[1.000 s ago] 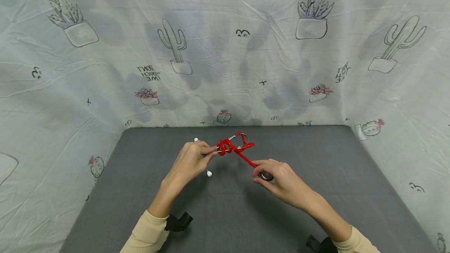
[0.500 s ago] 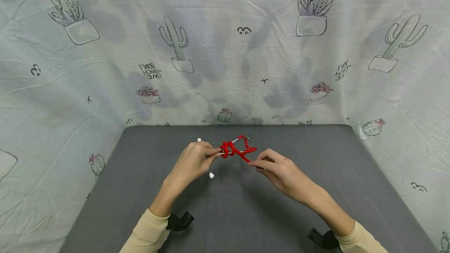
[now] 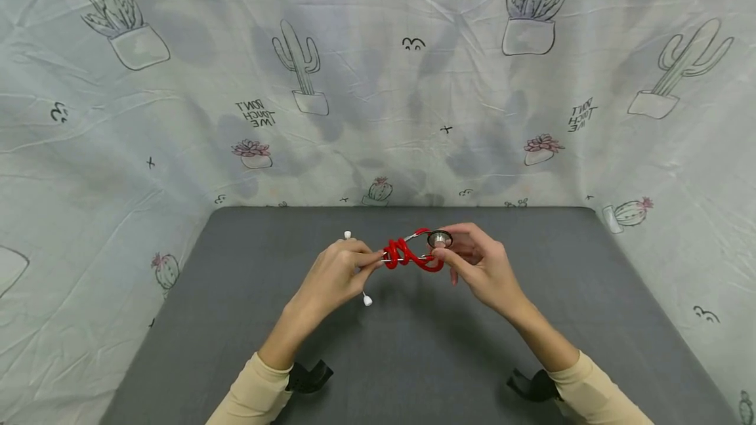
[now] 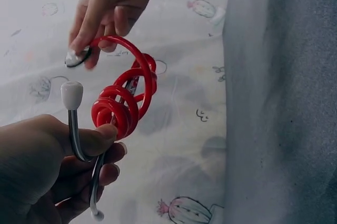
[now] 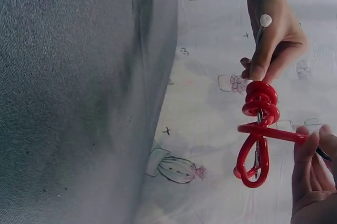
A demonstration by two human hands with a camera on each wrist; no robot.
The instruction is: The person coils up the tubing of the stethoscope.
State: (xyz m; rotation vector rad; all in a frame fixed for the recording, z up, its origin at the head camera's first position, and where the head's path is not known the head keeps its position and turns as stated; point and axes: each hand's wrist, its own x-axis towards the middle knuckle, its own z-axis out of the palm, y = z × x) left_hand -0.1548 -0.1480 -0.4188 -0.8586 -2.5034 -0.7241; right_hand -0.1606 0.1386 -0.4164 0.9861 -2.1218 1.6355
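Observation:
A stethoscope with red tubing (image 3: 394,254) is held above the table, its tube wound in several coils round the metal ear tubes. My left hand (image 3: 336,271) pinches those ear tubes beside the coils. White ear tips (image 4: 71,95) stick out on either side of that hand. Between thumb and fingers, my right hand (image 3: 481,267) holds the round metal chest piece (image 3: 440,239) near the loop end. From there the tube (image 5: 284,135) runs across to the coils in the right wrist view, where the fingers mostly hide the chest piece.
Below the hands lies a dark grey table (image 3: 378,359). A pale cloth printed with cacti (image 3: 378,84) hangs behind it and along both sides. Black straps (image 3: 310,376) are on both wrists.
My right hand has moved up and to the left with the chest piece, bringing it beside the loop. The left hand, still pinching the ear tubes, has shifted slightly right.

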